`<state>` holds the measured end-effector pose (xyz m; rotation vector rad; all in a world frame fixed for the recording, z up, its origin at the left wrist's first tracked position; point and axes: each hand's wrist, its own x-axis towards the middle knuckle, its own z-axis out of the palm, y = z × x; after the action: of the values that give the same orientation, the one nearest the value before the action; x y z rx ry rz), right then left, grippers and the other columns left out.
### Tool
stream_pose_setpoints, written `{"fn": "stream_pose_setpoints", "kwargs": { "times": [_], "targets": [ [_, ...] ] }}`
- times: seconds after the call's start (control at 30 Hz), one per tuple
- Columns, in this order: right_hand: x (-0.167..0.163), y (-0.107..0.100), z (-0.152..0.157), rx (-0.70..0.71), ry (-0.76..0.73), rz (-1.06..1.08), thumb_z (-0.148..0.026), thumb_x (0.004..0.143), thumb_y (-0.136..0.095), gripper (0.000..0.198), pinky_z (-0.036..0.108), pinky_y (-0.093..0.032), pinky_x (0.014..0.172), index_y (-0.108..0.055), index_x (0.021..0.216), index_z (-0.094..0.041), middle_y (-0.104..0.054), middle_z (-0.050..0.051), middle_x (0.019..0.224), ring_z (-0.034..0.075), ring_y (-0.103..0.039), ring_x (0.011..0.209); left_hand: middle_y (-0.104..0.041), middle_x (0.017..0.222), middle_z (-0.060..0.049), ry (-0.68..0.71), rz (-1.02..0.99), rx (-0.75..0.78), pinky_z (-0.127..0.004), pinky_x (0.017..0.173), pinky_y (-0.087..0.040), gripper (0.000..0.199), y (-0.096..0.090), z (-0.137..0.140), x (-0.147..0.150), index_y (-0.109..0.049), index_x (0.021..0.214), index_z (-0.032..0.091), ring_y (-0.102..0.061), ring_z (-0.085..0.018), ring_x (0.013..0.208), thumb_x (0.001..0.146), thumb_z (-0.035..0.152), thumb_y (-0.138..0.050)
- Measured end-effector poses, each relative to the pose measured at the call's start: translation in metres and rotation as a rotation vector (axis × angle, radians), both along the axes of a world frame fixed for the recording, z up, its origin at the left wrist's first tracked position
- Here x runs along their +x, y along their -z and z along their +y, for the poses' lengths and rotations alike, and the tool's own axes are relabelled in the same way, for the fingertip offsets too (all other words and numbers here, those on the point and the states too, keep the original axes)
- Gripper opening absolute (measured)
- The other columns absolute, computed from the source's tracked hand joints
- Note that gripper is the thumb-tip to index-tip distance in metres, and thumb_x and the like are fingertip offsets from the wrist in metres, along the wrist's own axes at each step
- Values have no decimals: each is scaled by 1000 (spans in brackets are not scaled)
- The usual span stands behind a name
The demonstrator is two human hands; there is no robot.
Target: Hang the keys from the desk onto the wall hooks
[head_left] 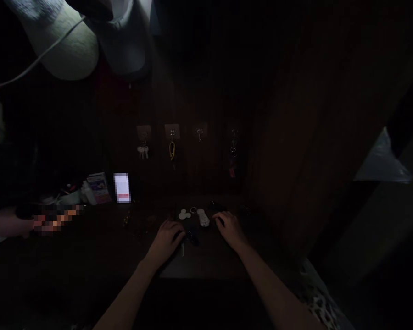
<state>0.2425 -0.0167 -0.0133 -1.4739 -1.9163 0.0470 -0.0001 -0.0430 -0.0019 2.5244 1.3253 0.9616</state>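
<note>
My left hand (168,236) rests on the dark tabletop (199,268), thumb apart from the loosely bent fingers. Just right of its thumb lies a dark, bluish object (192,236), too dim to name. A thin pale strip (182,250) shows below that thumb. My right hand (230,227) lies palm down, thumb and fingers apart, with nothing visible in it. Between the hands are a white three-lobed piece (184,214), a metal ring (193,210) and a pale, oblong fob-like object (203,217). A black item (216,205) sits by my right fingertips.
On the back panel, wall hooks carry a bunch of keys (142,151), a yellow loop (172,150) and a key ring with a red tag (231,172). A bare hook (199,134) hangs between. Small boxes (98,188) and a lit screen (122,188) stand left.
</note>
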Motion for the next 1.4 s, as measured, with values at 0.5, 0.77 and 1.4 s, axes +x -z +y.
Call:
{"fn": "stream_pose_setpoints", "kwargs": {
  "times": [0.5,0.77,1.4],
  "targets": [
    [1,-1,1,-26,-32,-5,-17,84,-42,22,34,-38,82,-62,87,-22,-66,4,94,19,-56,92,-63,102,-4,5,-244,-156,-35,92,-43,20,-4,-1,-3,-62,91,24,-56,-18,101,85,25,-43],
    [2,2,4,-23,-38,-8,-19,83,-40,23,35,-38,82,-63,86,-22,-67,3,93,20,-57,92,-54,115,-7,-215,-281,-4,-38,98,-39,25,9,9,-11,-62,88,21,-51,-19,110,76,10,-43],
    [2,2,6,7,-64,74,-22,82,-40,24,35,-40,81,-64,83,-23,-68,3,91,20,-59,88,-64,86,-8,-566,116,-120,-32,76,-44,18,-12,9,-90,-60,75,18,-60,-21,84,81,21,-43]
  ]
}}
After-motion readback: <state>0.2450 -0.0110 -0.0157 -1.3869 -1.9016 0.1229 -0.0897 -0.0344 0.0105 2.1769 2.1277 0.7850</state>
